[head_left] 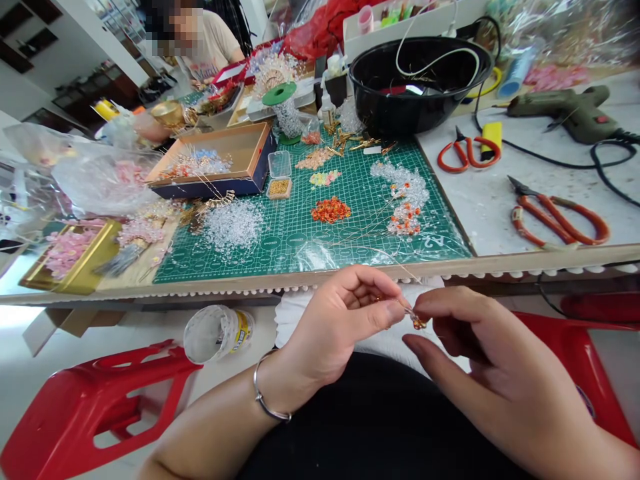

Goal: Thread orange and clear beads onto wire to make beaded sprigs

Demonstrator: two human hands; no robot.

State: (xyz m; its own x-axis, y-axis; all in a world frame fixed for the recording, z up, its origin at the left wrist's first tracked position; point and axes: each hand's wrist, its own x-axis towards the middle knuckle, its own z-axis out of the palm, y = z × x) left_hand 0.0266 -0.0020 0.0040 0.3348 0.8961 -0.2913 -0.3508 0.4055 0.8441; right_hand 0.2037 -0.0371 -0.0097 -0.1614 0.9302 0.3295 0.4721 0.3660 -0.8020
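Observation:
My left hand is closed in front of the table edge, thumb and forefinger pinching a thin wire. At its fingertips a small orange-and-clear beaded piece sticks out to the right. My right hand is beside that piece, its thumb and forefinger apart around it; the forefinger is close to or touching it. A fine wire rises from between the hands toward the table. On the green cutting mat lie orange beads, a heap of clear beads and finished beaded sprigs.
Orange-handled pliers and cutters lie right of the mat, near a glue gun. A black basin and a box stand behind. Red stools flank me; a person sits opposite.

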